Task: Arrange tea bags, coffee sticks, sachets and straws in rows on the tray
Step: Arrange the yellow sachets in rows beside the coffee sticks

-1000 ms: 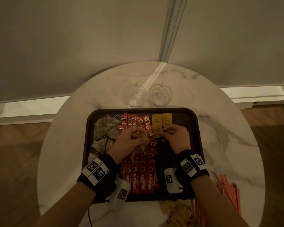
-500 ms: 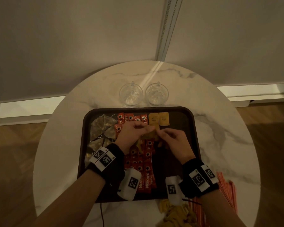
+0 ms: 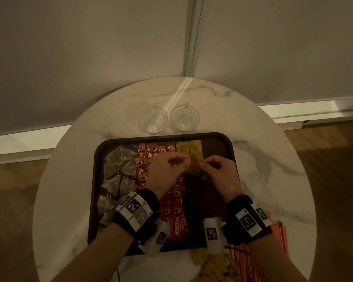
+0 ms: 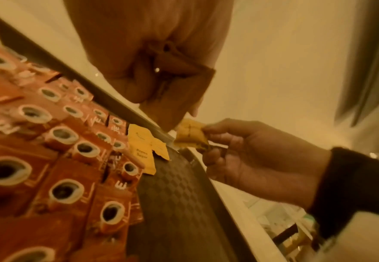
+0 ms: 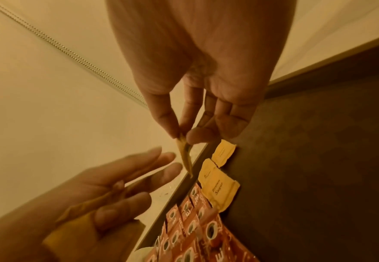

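1. A round marble tabletop (image 3: 263,180) stands against a pale blind, carrying a dark tray (image 3: 218,196) with two glass cups (image 3: 153,120) just beyond its far rim
2. On the tray I see tea bags (image 3: 116,161) down the left side, red coffee sticks (image 3: 176,218) beside them, and two brown sugar sachets (image 3: 189,148) laid at the far edge; straws (image 3: 253,259) and more yellow sachets (image 3: 214,267) lie off the tray at the near edge
3. My right hand (image 3: 220,176) pinches one sachet (image 5: 185,154) between thumb and fingertip; my left hand (image 3: 165,171) is curled round a small stack of sachets (image 4: 179,70)
4. Risk as I judge it: the pinch is on one corner, so the sachet could swing and land crooked or overlapping the laid pair; the left stack could slip and scatter over the coffee sticks
5. Since half a second ago the hands have drawn slightly apart, with a single sachet now separated from the stack
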Demonstrator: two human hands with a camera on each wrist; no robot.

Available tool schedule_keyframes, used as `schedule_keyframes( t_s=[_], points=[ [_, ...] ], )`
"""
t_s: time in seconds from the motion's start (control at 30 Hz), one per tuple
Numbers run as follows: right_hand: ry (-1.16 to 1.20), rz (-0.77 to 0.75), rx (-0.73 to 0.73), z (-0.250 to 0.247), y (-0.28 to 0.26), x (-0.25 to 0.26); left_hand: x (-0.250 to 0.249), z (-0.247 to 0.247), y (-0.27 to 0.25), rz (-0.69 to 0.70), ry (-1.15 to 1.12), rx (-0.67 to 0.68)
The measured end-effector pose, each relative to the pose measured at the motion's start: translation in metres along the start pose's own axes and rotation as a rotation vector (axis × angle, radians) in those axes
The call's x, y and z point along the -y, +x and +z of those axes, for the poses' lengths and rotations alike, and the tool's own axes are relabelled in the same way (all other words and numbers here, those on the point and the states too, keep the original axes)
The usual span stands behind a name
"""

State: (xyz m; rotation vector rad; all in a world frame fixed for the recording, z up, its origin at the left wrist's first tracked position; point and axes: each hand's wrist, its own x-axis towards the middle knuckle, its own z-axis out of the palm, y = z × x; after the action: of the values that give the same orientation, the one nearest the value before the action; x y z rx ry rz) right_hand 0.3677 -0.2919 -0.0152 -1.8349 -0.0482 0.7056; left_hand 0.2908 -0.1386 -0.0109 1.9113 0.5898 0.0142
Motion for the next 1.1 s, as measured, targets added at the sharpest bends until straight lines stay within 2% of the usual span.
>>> schedule_keyframes(
  t_s=[0.07,0.13,0.2,0.3,0.37,0.5,0.6,0.67,0.77,0.93,1.1],
  points=[
    [0.005,-0.046,0.050,0.003,-0.003,0.003,-0.002,0.005,-0.003,0.032,-0.006,0.074],
    [0.037,-0.079,0.122,0.004,-0.005,0.004,-0.003,0.008,-0.002,-0.012,-0.049,0.134],
    [0.138,-0.059,0.127,0.001,-0.005,0.003,-0.002,0.007,0.001,-0.090,-0.157,0.114],
    [0.250,0.000,0.028,-0.006,-0.003,0.000,0.002,0.007,0.007,-0.186,-0.231,0.054],
    [0.208,0.053,-0.011,-0.009,0.000,-0.003,0.002,0.007,0.009,-0.212,-0.265,0.086],
    [0.138,0.136,0.119,-0.009,0.003,-0.010,0.000,0.005,0.010,-0.194,-0.235,0.164],
    [0.108,0.159,0.043,-0.009,0.012,-0.016,0.001,0.002,0.010,-0.189,-0.175,0.083],
    [0.004,0.158,-0.046,-0.011,0.023,-0.021,0.000,-0.003,0.010,-0.254,-0.266,0.027],
    [-0.170,0.127,-0.054,-0.012,0.038,-0.024,0.000,-0.011,0.006,-0.373,-0.499,0.021],
    [-0.341,0.053,-0.038,-0.009,0.052,-0.024,0.004,-0.015,-0.001,-0.409,-0.702,0.029],
    [-0.425,-0.005,-0.119,-0.011,0.041,-0.018,-0.005,-0.010,-0.002,-0.451,-0.923,0.030]
  ],
)
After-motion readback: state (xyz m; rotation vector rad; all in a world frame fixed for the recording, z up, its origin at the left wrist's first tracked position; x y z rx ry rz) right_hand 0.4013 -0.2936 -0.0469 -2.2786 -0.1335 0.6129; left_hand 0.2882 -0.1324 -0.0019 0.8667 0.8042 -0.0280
